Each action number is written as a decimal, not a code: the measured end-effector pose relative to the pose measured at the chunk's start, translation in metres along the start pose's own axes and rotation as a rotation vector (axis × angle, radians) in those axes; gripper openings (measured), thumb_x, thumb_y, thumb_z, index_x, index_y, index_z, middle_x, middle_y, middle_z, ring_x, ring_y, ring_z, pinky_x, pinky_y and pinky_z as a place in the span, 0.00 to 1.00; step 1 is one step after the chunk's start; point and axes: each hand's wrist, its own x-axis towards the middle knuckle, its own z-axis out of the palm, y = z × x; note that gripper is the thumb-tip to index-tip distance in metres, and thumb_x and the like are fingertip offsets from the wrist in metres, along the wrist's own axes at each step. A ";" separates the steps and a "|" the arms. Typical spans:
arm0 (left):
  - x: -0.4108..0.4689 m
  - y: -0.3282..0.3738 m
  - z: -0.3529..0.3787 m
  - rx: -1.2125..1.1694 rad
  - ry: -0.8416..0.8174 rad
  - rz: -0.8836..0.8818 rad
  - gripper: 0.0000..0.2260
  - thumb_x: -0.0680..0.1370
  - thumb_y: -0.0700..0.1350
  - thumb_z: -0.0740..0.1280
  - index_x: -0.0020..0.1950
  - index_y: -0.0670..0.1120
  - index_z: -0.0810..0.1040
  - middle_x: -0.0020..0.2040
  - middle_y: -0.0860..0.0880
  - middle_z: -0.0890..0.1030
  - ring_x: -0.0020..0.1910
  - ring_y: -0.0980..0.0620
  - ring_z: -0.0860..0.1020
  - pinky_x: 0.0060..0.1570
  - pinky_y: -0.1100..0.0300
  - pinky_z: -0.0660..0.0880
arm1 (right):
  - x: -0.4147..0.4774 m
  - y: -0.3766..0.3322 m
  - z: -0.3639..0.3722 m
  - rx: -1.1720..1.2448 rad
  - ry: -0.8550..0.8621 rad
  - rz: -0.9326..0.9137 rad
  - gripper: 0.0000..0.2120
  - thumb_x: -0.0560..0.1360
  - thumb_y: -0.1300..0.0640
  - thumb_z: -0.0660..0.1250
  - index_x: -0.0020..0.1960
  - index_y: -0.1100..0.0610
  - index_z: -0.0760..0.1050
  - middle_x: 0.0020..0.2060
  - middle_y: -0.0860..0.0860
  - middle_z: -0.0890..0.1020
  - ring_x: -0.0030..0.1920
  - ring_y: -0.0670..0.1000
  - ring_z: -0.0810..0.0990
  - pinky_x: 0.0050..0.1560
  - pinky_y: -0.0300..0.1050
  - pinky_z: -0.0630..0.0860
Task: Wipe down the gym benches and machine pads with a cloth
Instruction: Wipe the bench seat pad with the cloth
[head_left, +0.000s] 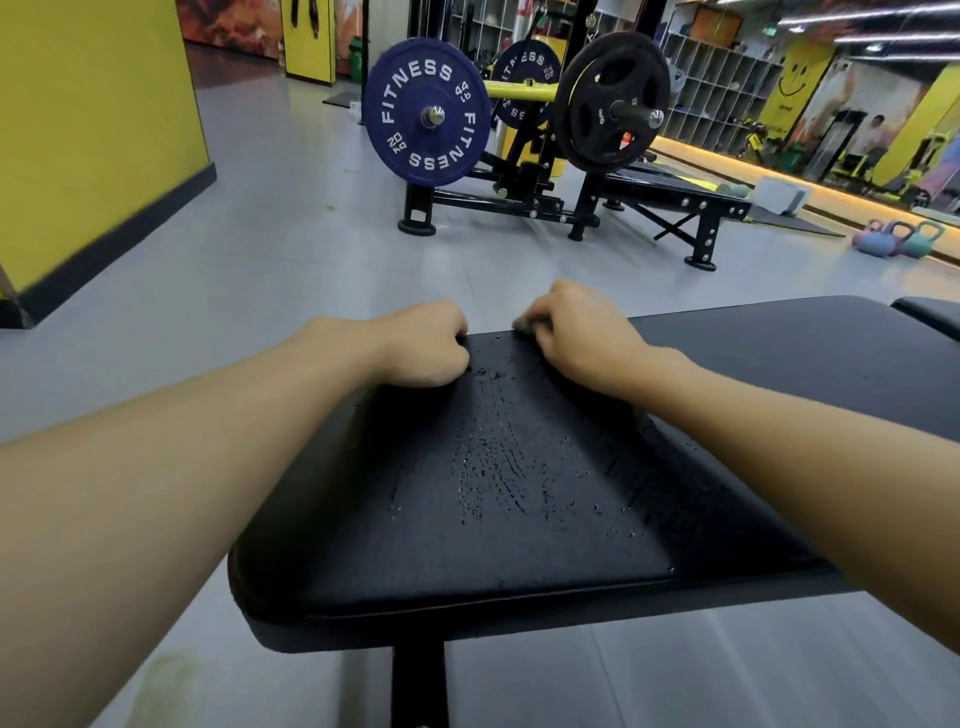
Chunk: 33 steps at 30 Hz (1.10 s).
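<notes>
A black padded counter (519, 545), streaked and beaded with water, stands on a grey gym floor (285, 208) before a yellow wall (93, 130), a blue weight plate (426, 111) and kettlebells (898, 239). At its far edge the right grip (582, 338) pinches a small grey cloth (524, 325), mostly hidden; the left grip (426, 345) curls over the far left corner.

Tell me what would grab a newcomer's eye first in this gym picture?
Front and centre, a black bench pad streaked with wet droplets fills the lower frame. At its far edge the right hand grips a small grey cloth, with the left hand curled beside it. Behind them, a big blue weight plate lettered FITNESS stands out on a machine across the floor.
</notes>
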 end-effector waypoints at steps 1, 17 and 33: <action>-0.001 -0.001 0.000 0.009 0.005 -0.010 0.15 0.74 0.39 0.59 0.55 0.38 0.80 0.52 0.40 0.83 0.54 0.41 0.80 0.57 0.46 0.77 | 0.004 0.001 0.003 0.013 0.034 0.065 0.12 0.78 0.60 0.62 0.55 0.57 0.83 0.54 0.57 0.79 0.54 0.62 0.78 0.54 0.51 0.75; 0.002 -0.007 0.004 -0.046 -0.033 -0.067 0.26 0.78 0.37 0.60 0.76 0.42 0.60 0.69 0.42 0.74 0.66 0.43 0.73 0.66 0.50 0.71 | -0.036 -0.044 0.003 0.126 -0.080 -0.263 0.12 0.77 0.61 0.63 0.55 0.57 0.83 0.45 0.56 0.75 0.46 0.59 0.77 0.48 0.51 0.71; -0.017 -0.007 0.001 0.004 -0.028 -0.003 0.24 0.80 0.35 0.56 0.76 0.47 0.67 0.73 0.46 0.72 0.71 0.47 0.70 0.64 0.62 0.65 | -0.044 -0.023 -0.006 0.055 0.035 -0.084 0.15 0.78 0.61 0.62 0.60 0.54 0.82 0.51 0.54 0.77 0.54 0.59 0.77 0.53 0.46 0.70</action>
